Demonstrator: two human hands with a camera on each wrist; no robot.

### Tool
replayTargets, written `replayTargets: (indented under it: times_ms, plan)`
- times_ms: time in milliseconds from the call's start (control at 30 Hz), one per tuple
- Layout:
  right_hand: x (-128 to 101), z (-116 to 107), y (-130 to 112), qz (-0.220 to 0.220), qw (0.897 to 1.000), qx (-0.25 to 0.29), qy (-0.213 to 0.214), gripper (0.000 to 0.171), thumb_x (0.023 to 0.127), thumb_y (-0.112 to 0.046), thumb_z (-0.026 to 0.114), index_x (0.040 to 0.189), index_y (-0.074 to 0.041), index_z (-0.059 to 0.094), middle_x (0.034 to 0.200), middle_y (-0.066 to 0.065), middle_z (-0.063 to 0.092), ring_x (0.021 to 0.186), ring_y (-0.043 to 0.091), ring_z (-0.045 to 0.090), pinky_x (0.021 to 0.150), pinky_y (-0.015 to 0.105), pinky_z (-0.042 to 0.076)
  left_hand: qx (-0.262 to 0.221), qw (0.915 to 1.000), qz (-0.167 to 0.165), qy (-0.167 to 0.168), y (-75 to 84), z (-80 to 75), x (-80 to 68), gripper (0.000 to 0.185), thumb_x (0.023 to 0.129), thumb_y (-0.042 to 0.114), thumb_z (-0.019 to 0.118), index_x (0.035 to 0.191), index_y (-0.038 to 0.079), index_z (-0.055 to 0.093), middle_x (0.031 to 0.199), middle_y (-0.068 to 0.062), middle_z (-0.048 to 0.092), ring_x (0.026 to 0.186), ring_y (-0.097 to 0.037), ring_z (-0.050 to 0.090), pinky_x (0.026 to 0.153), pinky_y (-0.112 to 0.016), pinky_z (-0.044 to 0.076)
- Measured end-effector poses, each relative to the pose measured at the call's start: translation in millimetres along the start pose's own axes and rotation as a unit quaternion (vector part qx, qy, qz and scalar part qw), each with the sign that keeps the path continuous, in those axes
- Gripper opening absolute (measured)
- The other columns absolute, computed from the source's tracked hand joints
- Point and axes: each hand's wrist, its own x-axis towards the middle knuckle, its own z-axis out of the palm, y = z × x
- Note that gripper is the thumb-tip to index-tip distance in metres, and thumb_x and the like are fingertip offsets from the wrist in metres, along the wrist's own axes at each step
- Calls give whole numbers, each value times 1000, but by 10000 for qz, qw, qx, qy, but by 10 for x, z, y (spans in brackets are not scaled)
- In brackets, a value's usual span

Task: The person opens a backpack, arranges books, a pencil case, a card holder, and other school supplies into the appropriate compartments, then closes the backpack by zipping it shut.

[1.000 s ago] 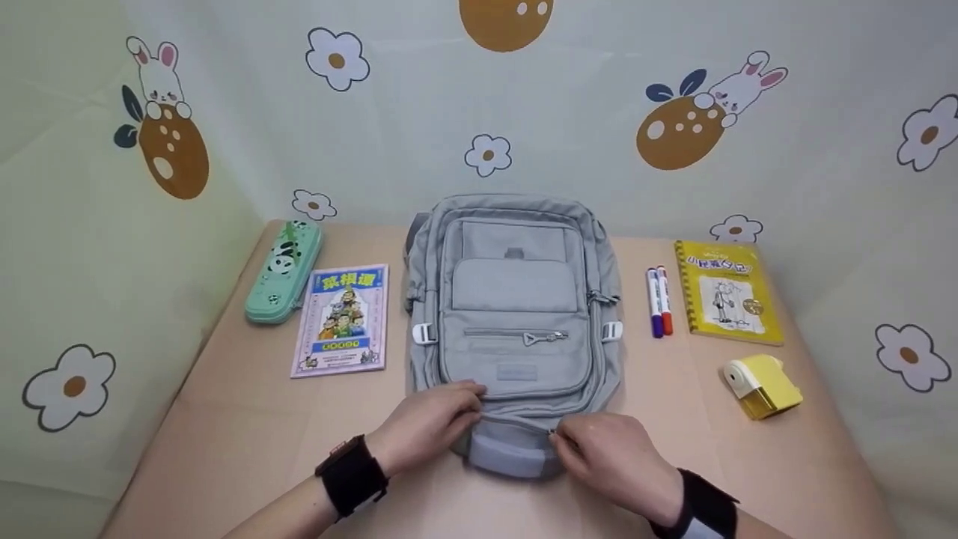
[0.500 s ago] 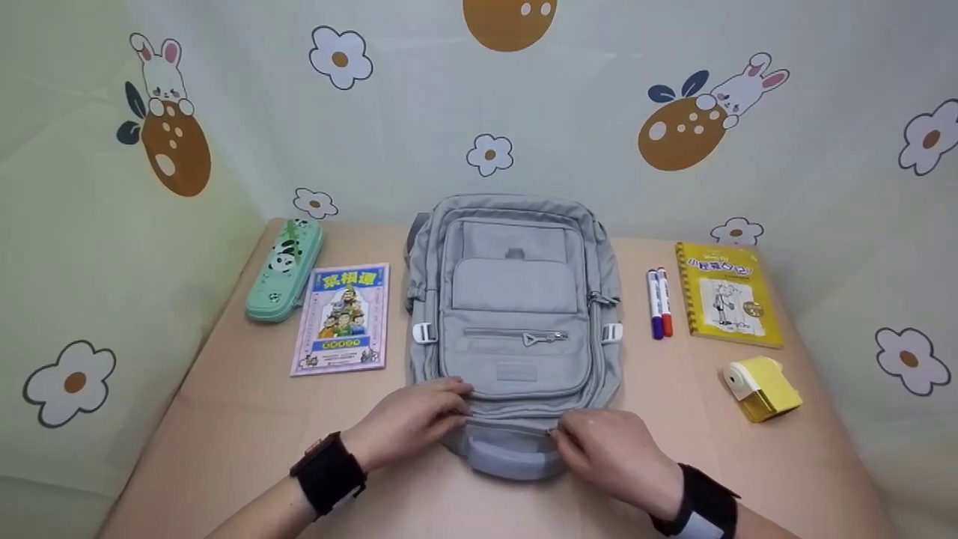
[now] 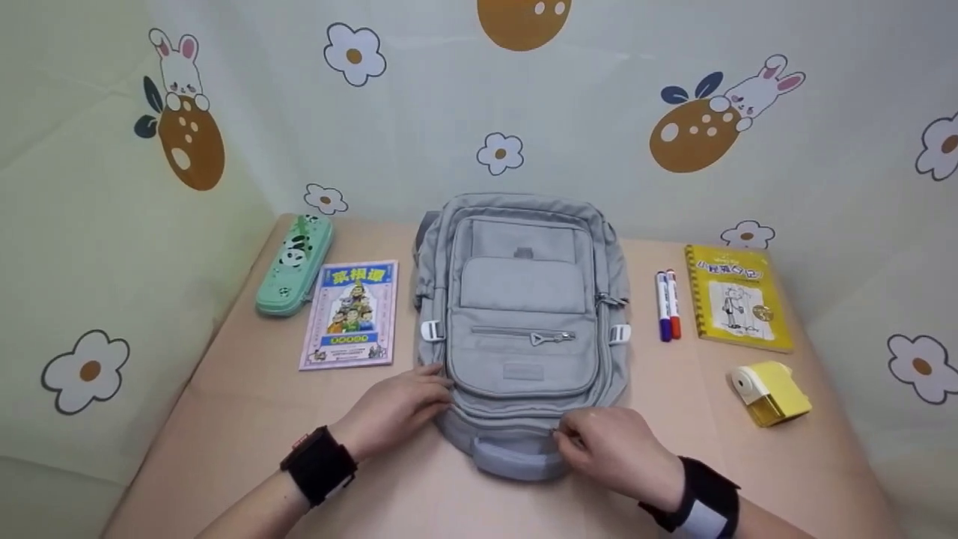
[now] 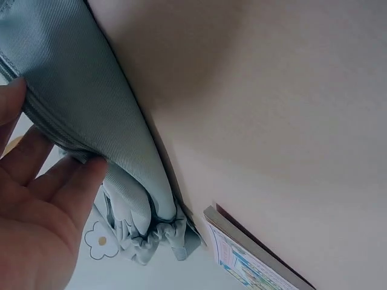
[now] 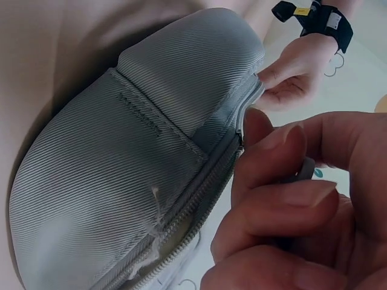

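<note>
A grey backpack [image 3: 524,284] lies front side up on the table, its padded top handle [image 3: 516,458] toward me. My left hand [image 3: 397,412] pinches the bag's zipped edge at its near left corner; in the left wrist view, thumb and fingers [image 4: 81,181] are at the seam. Beside the handle, my right hand [image 3: 617,449] grips a zipper pull [image 5: 307,169], mostly hidden by the curled fingers. The right wrist view shows the zipper teeth [image 5: 199,211] parted below the slider, with something pale inside that I cannot make out.
Left of the bag lie a green panda pencil case [image 3: 296,262] and a pink-bordered book [image 3: 350,314]. On its right are two markers [image 3: 667,303], a yellow book [image 3: 737,299] and a yellow pencil sharpener [image 3: 771,393]. A patterned curtain [image 3: 419,112] surrounds the table [image 3: 262,427].
My left hand has slid left along the bag's near edge, away from the right hand. The right hand stays beside the handle on the zipper pull. The head view has shifted slightly.
</note>
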Motion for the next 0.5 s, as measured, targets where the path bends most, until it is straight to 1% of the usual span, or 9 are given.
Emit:
replayTargets:
  times_ms: [133, 300, 400, 500]
  plan:
    - [27, 2, -11, -146, 9999, -34, 67, 19, 94, -19, 65, 76, -21, 65, 61, -15, 48, 53, 3, 44, 49, 25, 38, -19, 9999, -153, -9, 27, 3, 34, 16, 99, 15, 67, 111, 12, 76, 129, -9, 69, 136, -34, 51, 109, -49, 42]
    - [85, 24, -72, -399, 9987, -188, 240, 22, 95, -18, 64, 73, -22, 61, 58, -16, 45, 51, 3, 42, 48, 25, 37, -24, 9991, -409, 60, 44, 27, 54, 18, 99, 15, 66, 113, 11, 76, 130, -13, 68, 134, -38, 52, 110, -53, 40]
    - [149, 53, -136, -568, 9977, -215, 296, 25, 95, -18, 64, 71, -22, 58, 58, -16, 44, 50, 3, 42, 48, 25, 36, -21, 9989, -460, 94, 49, 38, 62, 18, 99, 15, 67, 114, 10, 75, 132, -17, 66, 133, -42, 53, 110, -56, 39]
    - [214, 89, -194, -778, 9955, -360, 407, 30, 94, -17, 63, 66, -22, 53, 55, -15, 41, 48, 4, 40, 46, 26, 34, -5, 9988, -482, 72, 52, 44, 70, 18, 99, 15, 67, 114, 10, 75, 132, -17, 66, 132, -41, 54, 109, -56, 40]
